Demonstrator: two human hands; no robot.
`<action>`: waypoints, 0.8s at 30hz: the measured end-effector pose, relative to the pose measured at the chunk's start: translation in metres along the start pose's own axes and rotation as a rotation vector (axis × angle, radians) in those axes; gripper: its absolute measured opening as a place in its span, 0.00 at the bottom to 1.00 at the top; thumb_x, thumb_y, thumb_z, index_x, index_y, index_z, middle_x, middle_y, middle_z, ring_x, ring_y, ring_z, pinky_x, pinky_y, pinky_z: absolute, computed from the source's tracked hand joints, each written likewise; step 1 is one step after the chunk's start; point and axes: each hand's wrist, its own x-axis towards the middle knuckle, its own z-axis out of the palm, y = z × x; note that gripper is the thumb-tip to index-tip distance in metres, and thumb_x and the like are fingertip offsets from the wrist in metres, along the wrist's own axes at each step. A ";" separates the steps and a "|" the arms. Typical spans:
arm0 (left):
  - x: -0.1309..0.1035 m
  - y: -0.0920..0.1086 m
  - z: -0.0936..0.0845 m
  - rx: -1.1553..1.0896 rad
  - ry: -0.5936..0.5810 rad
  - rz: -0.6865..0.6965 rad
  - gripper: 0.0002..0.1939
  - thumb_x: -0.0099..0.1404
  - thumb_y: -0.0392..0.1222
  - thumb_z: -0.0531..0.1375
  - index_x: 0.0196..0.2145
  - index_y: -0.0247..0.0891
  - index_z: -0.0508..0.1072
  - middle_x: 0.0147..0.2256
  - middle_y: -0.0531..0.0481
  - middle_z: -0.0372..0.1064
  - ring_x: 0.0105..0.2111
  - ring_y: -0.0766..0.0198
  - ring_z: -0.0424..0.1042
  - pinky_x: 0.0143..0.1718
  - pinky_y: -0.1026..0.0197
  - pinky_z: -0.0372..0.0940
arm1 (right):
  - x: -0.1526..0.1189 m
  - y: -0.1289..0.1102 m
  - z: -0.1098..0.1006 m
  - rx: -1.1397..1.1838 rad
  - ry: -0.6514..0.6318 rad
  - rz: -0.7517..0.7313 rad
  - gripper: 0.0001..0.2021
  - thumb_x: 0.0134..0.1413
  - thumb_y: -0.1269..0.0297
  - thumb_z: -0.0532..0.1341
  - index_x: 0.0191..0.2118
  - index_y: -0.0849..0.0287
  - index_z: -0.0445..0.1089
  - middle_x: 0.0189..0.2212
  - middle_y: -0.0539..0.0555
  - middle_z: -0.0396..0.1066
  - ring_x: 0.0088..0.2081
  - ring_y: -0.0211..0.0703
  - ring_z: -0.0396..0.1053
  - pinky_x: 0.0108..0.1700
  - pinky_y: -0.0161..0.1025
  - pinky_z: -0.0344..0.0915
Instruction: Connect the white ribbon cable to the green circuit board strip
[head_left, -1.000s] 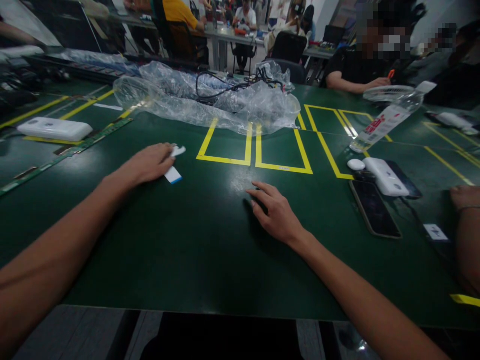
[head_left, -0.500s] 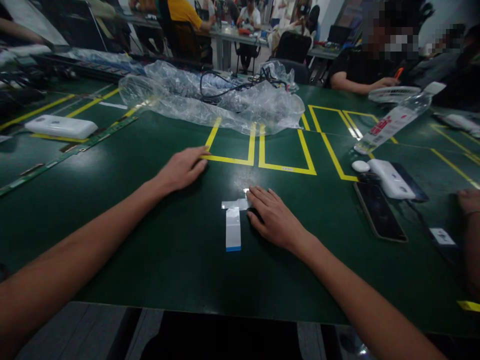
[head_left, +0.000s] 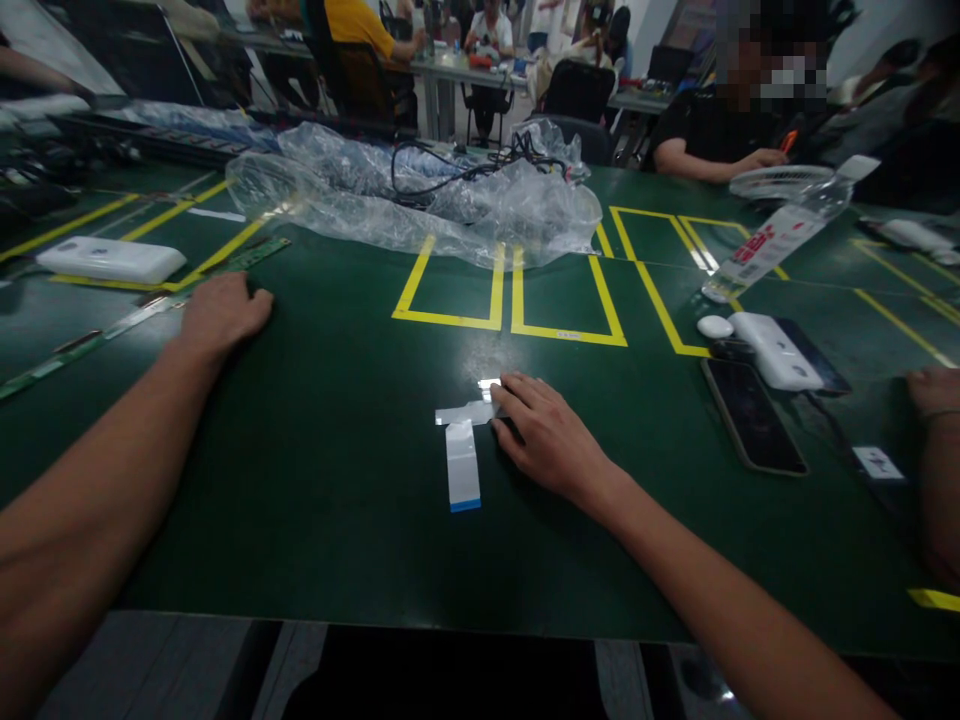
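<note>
My left hand (head_left: 223, 315) is on a long, narrow green circuit board strip (head_left: 142, 313) at the left. Its fingers look closed around the strip, though they are partly hidden, and the thumb points to the right. My right hand (head_left: 551, 435) rests palm down near the middle of the table, fingers stretched out and thumb apart. Its fingertips touch a white flat ribbon cable (head_left: 463, 465) with a blue end strip. This cable has a folded T shape, and its right part is hidden under the fingers.
Crumpled clear plastic wrap (head_left: 442, 205) with black cables lies across the far side. Yellow tape (head_left: 450, 320) marks the green table (head_left: 315, 520). At right are a phone (head_left: 754, 415), a white device (head_left: 776, 350) and a tilted bottle (head_left: 780, 240). Another person's arm (head_left: 937, 450) rests at the right edge.
My left hand has moved left from the yellow tape to the circuit board strip, which has shifted slightly to the right. My right hand stays at the ribbon cable, which is turned a little.
</note>
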 end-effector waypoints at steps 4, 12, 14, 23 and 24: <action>-0.025 0.074 -0.003 0.058 -0.155 0.210 0.42 0.69 0.66 0.43 0.59 0.28 0.74 0.57 0.35 0.72 0.63 0.40 0.66 0.62 0.40 0.62 | 0.000 -0.001 0.001 -0.008 -0.018 0.007 0.27 0.71 0.60 0.55 0.70 0.68 0.61 0.70 0.68 0.59 0.71 0.61 0.55 0.71 0.60 0.53; -0.145 0.238 0.009 -0.083 -0.410 0.751 0.31 0.75 0.46 0.48 0.69 0.26 0.61 0.68 0.36 0.56 0.70 0.48 0.54 0.71 0.44 0.51 | 0.001 0.000 0.005 -0.061 -0.051 0.028 0.28 0.72 0.57 0.51 0.71 0.65 0.58 0.73 0.64 0.54 0.73 0.64 0.48 0.72 0.64 0.49; -0.169 0.256 0.005 -0.172 -0.432 0.842 0.31 0.74 0.45 0.49 0.69 0.25 0.59 0.69 0.34 0.55 0.70 0.50 0.53 0.71 0.46 0.50 | 0.001 0.000 0.006 -0.062 -0.046 0.020 0.29 0.72 0.58 0.50 0.71 0.67 0.57 0.73 0.64 0.54 0.74 0.63 0.46 0.72 0.65 0.46; -0.169 0.253 -0.001 -0.303 -0.440 0.876 0.27 0.74 0.41 0.51 0.67 0.29 0.58 0.66 0.33 0.60 0.66 0.48 0.61 0.67 0.43 0.58 | 0.002 0.000 0.009 -0.022 -0.034 0.052 0.28 0.72 0.56 0.50 0.70 0.67 0.58 0.74 0.63 0.51 0.75 0.62 0.43 0.73 0.64 0.43; -0.167 0.252 0.000 -0.310 -0.445 0.878 0.27 0.74 0.41 0.52 0.67 0.30 0.58 0.65 0.33 0.61 0.66 0.48 0.62 0.67 0.42 0.59 | 0.002 0.000 0.010 -0.014 -0.032 0.056 0.29 0.72 0.56 0.50 0.71 0.67 0.58 0.73 0.64 0.52 0.74 0.62 0.43 0.73 0.64 0.43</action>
